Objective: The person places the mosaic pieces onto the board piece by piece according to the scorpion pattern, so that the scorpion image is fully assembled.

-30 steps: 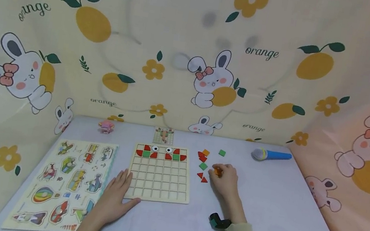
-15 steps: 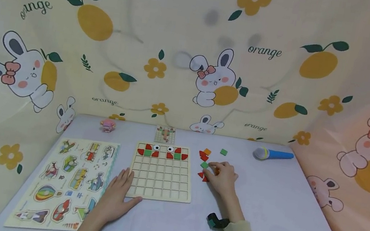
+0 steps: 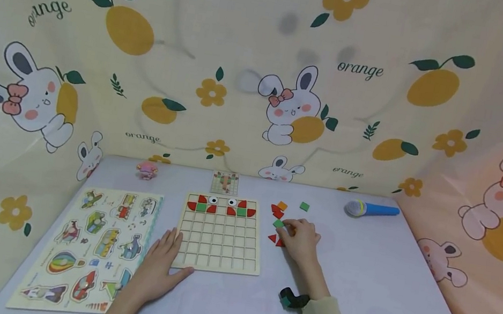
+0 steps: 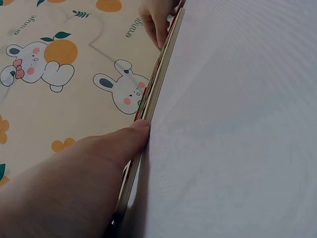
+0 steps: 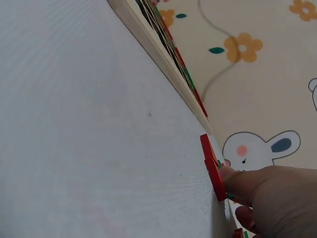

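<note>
The left hand [image 3: 162, 266] lies flat with spread fingers at the left edge of a wooden grid board [image 3: 219, 239]; its thumb [image 4: 131, 134] touches the board's near edge. Red quarter-round pieces, green squares and white eye discs fill parts of the board's top rows. Right of the board, the right hand [image 3: 302, 243] has curled fingers and pinches a green square tile [image 3: 278, 223] at its edge. Two red triangles [image 3: 272, 237] lie just below those fingers. In the right wrist view, red pieces [image 5: 218, 183] stand in front of the thumb [image 5: 233, 181].
More red pieces [image 3: 277, 212], an orange square [image 3: 282, 205] and another green square [image 3: 305, 207] lie behind the right hand. A pattern card [image 3: 225, 183] sits behind the board. A picture puzzle [image 3: 83, 251], pink figurine [image 3: 147, 169] and toy microphone [image 3: 371, 210] are around.
The right hand has moved left from the orange piece under its fingers to the green tile, its fingertips now on that tile. The left hand has stayed at the board.
</note>
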A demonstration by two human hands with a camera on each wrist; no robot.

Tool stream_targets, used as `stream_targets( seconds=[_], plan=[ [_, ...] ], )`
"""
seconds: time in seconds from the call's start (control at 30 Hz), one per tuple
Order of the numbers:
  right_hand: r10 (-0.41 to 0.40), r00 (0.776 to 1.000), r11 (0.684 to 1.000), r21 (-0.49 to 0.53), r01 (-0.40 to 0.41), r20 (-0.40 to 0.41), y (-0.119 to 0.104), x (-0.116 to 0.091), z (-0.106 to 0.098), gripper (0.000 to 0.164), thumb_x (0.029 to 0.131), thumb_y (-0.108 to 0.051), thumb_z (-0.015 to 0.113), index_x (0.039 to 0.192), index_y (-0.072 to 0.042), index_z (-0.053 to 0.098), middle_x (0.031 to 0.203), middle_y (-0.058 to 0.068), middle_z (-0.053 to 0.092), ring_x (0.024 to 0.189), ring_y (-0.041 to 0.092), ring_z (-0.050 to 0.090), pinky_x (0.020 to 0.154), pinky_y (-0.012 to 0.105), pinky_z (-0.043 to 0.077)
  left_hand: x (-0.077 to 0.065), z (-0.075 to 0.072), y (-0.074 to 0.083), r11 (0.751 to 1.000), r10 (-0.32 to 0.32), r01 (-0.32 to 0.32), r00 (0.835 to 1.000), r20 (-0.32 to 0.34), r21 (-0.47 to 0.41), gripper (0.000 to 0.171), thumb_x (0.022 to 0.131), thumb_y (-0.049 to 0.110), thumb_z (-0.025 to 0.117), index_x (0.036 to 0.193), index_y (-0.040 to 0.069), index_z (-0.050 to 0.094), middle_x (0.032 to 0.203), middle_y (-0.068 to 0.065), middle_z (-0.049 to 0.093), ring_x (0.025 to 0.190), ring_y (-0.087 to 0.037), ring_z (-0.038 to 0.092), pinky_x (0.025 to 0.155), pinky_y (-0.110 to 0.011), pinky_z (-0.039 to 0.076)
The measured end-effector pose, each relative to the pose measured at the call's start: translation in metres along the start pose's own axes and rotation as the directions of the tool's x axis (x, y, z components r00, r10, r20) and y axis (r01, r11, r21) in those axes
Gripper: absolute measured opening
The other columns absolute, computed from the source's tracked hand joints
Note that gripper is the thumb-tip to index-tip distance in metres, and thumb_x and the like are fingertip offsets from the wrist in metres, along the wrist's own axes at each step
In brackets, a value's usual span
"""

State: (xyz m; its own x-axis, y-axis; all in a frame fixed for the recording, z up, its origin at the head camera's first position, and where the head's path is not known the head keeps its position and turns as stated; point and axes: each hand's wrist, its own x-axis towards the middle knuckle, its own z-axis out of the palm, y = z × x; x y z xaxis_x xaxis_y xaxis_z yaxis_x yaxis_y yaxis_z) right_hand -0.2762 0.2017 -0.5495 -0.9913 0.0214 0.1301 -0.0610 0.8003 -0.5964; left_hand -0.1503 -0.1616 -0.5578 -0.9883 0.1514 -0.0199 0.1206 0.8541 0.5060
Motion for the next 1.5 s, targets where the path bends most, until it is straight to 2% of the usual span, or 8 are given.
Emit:
stream_targets(
  seconds=[0.3,0.4,0.53,0.67,0.9,1.17,1.3,1.5],
  plan=[
    [-0.013,1.0,0.998,0.067,0.013,0.002,-0.005,0.0,-0.005,0.036,0.097,-0.027,0.079,0.125,-0.006,0.077,0.117,0.016,0.068,0.114,0.036,0.055,0.101,0.061,0.03,0.002,-0.002,0.0,1.0,-0.006,0.006,1.0,0.002,0.001,0.1,0.099,0.058,0.067,0.165,-0.003,0.026,0.175,-0.024,0.015,0.163,-0.041,0.009,0.131,-0.06,0.013],
    [-0.022,1.0,0.996,0.086,0.023,-0.006,-0.011,-0.001,-0.007,0.035,0.098,-0.027,0.078,0.126,-0.007,0.076,0.113,0.014,0.069,0.108,0.033,0.057,0.1,0.058,0.032,0.001,-0.003,0.0,1.0,-0.002,0.002,1.0,-0.003,-0.007,0.099,0.099,0.057,0.067,0.165,-0.004,0.027,0.174,-0.024,0.016,0.163,-0.042,0.01,0.131,-0.06,0.013],
    [-0.026,1.0,0.992,0.124,0.026,0.0,-0.022,0.0,-0.006,0.034,0.098,-0.026,0.079,0.127,-0.007,0.076,0.105,0.011,0.067,0.087,0.025,0.055,0.079,0.04,0.045,0.0,-0.003,-0.001,1.0,0.001,-0.001,1.0,-0.003,-0.015,0.099,0.098,0.057,0.067,0.165,-0.005,0.027,0.174,-0.025,0.016,0.163,-0.042,0.01,0.131,-0.061,0.013],
    [-0.05,0.999,0.986,0.16,0.047,0.014,-0.038,0.001,-0.001,0.033,0.098,-0.024,0.079,0.126,-0.006,0.077,0.1,0.009,0.064,0.074,0.02,0.05,0.055,0.026,0.04,0.0,-0.002,-0.003,1.0,0.001,-0.001,1.0,-0.005,-0.013,0.1,0.098,0.058,0.067,0.165,-0.004,0.027,0.174,-0.024,0.016,0.163,-0.042,0.01,0.131,-0.061,0.013],
    [-0.138,0.989,0.973,0.194,0.125,0.06,-0.081,-0.003,0.021,0.032,0.098,-0.021,0.079,0.126,-0.005,0.077,0.093,0.004,0.063,0.078,0.018,0.051,0.063,0.026,0.041,0.0,-0.002,-0.004,1.0,-0.009,0.008,1.0,-0.009,-0.009,0.1,0.098,0.059,0.067,0.165,-0.003,0.027,0.175,-0.023,0.016,0.163,-0.041,0.01,0.131,-0.06,0.013],
    [-0.279,0.95,0.943,0.228,0.242,0.143,-0.124,-0.004,0.058,0.03,0.1,-0.02,0.077,0.126,-0.004,0.076,0.086,-0.001,0.061,0.075,0.011,0.054,0.063,0.021,0.045,-0.003,-0.003,-0.008,1.0,-0.011,0.011,1.0,-0.01,-0.003,0.099,0.099,0.06,0.066,0.165,-0.003,0.027,0.175,-0.023,0.016,0.163,-0.041,0.01,0.131,-0.06,0.013],
    [-0.328,0.928,0.934,0.208,0.291,0.173,-0.136,-0.003,0.07,0.029,0.1,-0.021,0.077,0.124,-0.004,0.076,0.085,-0.002,0.062,0.075,0.01,0.055,0.063,0.021,0.046,-0.002,-0.003,-0.007,1.0,-0.004,0.004,1.0,-0.019,-0.008,0.098,0.099,0.059,0.066,0.165,-0.003,0.028,0.174,-0.024,0.017,0.163,-0.041,0.011,0.131,-0.06,0.014],
    [-0.332,0.922,0.939,0.167,0.302,0.198,-0.139,-0.003,0.082,0.028,0.101,-0.021,0.076,0.123,-0.004,0.077,0.083,-0.003,0.062,0.074,0.01,0.053,0.064,0.023,0.046,0.0,0.0,-0.004,1.0,0.01,-0.011,1.0,-0.011,-0.014,0.099,0.099,0.06,0.065,0.165,-0.003,0.027,0.174,-0.023,0.017,0.163,-0.041,0.011,0.131,-0.06,0.014]
  ],
)
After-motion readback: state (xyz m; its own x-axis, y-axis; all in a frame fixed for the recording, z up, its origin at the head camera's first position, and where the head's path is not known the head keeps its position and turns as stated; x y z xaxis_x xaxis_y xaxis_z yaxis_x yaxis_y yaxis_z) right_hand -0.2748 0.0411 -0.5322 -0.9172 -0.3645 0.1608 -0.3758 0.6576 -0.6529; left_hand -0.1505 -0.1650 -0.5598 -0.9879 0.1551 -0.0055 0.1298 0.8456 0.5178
